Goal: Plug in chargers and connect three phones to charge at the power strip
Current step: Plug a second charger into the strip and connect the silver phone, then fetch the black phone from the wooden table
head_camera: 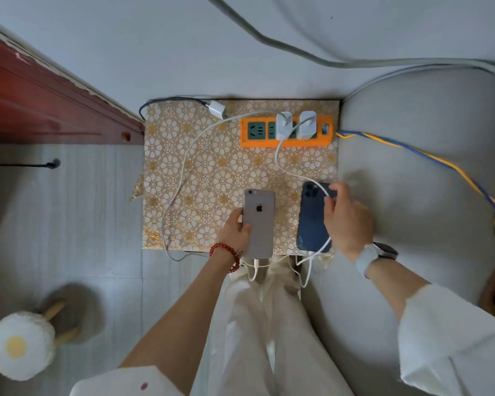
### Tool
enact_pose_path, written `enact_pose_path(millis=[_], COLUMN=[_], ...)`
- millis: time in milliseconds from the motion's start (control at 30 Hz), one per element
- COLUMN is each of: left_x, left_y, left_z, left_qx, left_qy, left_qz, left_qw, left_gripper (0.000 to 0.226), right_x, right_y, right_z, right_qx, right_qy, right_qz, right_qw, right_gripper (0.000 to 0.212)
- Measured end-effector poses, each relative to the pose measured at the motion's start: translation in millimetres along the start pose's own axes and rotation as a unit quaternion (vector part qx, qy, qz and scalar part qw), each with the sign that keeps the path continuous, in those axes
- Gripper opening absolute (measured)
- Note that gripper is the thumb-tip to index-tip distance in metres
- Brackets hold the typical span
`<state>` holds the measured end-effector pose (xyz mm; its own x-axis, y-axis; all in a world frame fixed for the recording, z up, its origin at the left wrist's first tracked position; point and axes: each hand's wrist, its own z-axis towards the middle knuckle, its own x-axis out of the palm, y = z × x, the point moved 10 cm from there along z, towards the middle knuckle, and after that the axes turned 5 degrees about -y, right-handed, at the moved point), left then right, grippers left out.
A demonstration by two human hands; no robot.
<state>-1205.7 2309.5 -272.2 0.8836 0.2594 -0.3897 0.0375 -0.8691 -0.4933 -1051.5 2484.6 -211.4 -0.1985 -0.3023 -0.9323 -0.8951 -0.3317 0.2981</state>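
the orange power strip (pixel 286 132) lies at the far edge of the flower-patterned mat (pixel 200 178), with two white chargers (pixel 295 125) plugged in side by side and a third charger (pixel 216 109) lying loose on the mat to its left, its dark cable unconnected. a silver phone (pixel 259 222) and a dark blue phone (pixel 313 217) lie face down near the mat's near edge, each with a white cable (pixel 180 178) at its bottom end. the left hand (pixel 236 231) grips the silver phone's left side, thumb curled over its back. the right hand (pixel 346 218) pinches the cable looping over the blue phone. judging by this, lift that loop clear without tugging the plug, then lay it beside the phone. a third phone is not in view. the slack cables dangling off the near edge could snag. a grey cushion (pixel 412 167) sits just right of the mat.
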Motion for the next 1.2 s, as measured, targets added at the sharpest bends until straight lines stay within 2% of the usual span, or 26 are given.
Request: enact_pose_path(millis=[167,300,367,467,533,633,700,800,933,1067,1200], left_x=[41.1,53.2,48.0,40.3,42.9,47.4,48.6,40.6,-1.5,-65.3,-162.4], left_y=[-24.0,-28.3,-32.6,-36.3,-38.0,-36.6,-35.0,-31.1,-25.4,-17.3,-17.6], left_z=[13.5,22.3,23.5,18.8,13.9,12.7,13.0,6.0,-22.4,-63.2,-123.7], left_qx=[0.007,0.009,0.027,0.05,0.059,0.045,0.034,0.02,0.019,0.019,0.056], left_qy=[0.011,-0.017,-0.049,-0.083,-0.083,-0.076,-0.06,-0.048,-0.089,-0.149,-0.243], left_qz=[-0.005,0.057,0.101,0.155,0.194,0.248,0.254,0.22,0.162,0.109,0.057], left_qw=[1.0,0.998,0.993,0.983,0.976,0.965,0.965,0.974,0.983,0.983,0.967], left_gripper=[0.04,0.041,0.041,0.053,0.054,0.047,0.049,0.051,0.048,0.043,0.041], right_x=[-20.2,-21.2,-18.2,-9.7,1.4,9.1,20.9,38.0,30.8,2.1,-47.8], right_y=[7.7,21.0,20.9,19.6,16.1,15.0,16.0,15.4,36.4,95.7,190.6], right_z=[3.8,1.9,1.9,1.2,-1.3,-4.5,-8.0,-12.9,-20.8,-34.4,-62.0], right_qx=[-0.09,-0.176,-0.186,-0.191,-0.189,-0.194,-0.198,-0.185,-0.15,-0.18,-0.223], right_qy=[-0.004,-0.002,0.011,0.042,0.074,0.079,0.111,0.17,0.205,0.225,0.228], right_qz=[-0.058,-0.117,-0.143,-0.169,-0.176,-0.2,-0.208,-0.191,-0.136,-0.049,0.063], right_qw=[0.994,0.977,0.972,0.966,0.963,0.957,0.951,0.949,0.958,0.956,0.946], right_gripper=[0.012,0.028,0.027,0.024,0.022,0.025,0.028,0.034,0.032,0.03,0.031])
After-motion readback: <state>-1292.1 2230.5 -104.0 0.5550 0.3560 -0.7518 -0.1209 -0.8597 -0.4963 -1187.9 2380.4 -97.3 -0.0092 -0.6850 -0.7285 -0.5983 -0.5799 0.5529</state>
